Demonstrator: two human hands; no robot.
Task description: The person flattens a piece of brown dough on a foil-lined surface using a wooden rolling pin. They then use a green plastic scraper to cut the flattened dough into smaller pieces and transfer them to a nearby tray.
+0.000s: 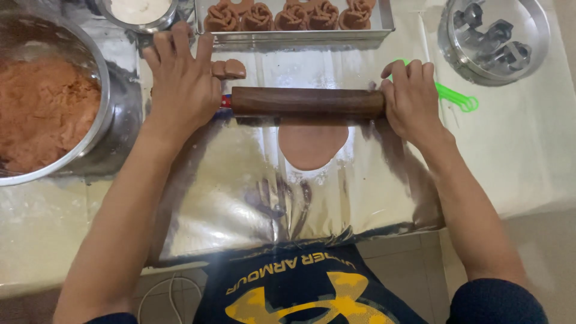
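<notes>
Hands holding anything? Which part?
Both on the rolling pin: left hand flat over its left end, right hand curled over its right end.

Dark wood rolling pin (307, 102): cylindrical, lying horizontal, ends at 9 & 3 o'clock, resting on far edge of dough. Flattened dough piece (312, 145): reddish-brown, thin, roundish, flat on shiny foil-like sheet, sticking out from under pin toward 6 o'clock; far part hidden by pin.

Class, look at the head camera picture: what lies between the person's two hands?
In the head view, a dark wooden rolling pin spans from the left hand to the right hand, resting on a flattened piece of brown dough.
</notes>
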